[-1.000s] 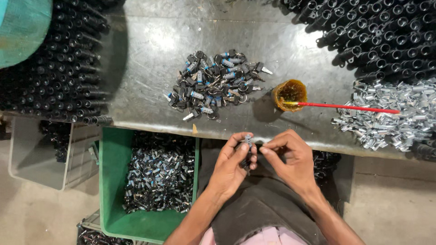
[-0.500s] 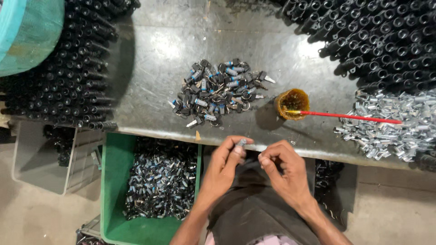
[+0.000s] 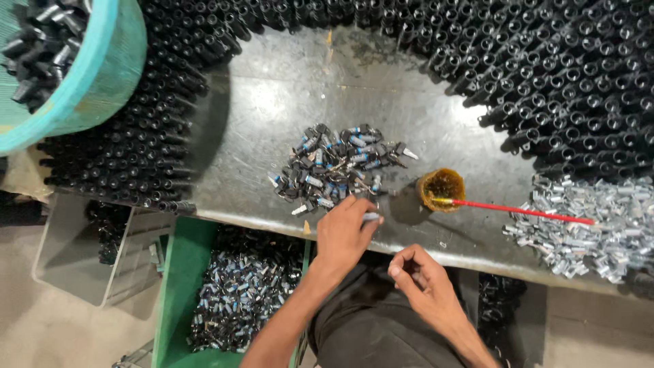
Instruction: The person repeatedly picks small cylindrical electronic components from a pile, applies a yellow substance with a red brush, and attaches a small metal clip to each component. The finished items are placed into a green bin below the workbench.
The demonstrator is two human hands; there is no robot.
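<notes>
The left hand (image 3: 344,232) pinches a small silvery metal part (image 3: 371,217) at the near edge of the heap of small black-and-silver parts (image 3: 337,167) on the grey metal table (image 3: 272,109). The right hand (image 3: 422,283) hangs loosely curled, empty, near the small yellow cup (image 3: 441,189).

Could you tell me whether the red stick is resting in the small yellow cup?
Yes, the red stick has one end inside the small yellow cup on the metal table.

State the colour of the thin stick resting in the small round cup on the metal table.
Red, the thin stick, seen clearly in the head view.
</notes>
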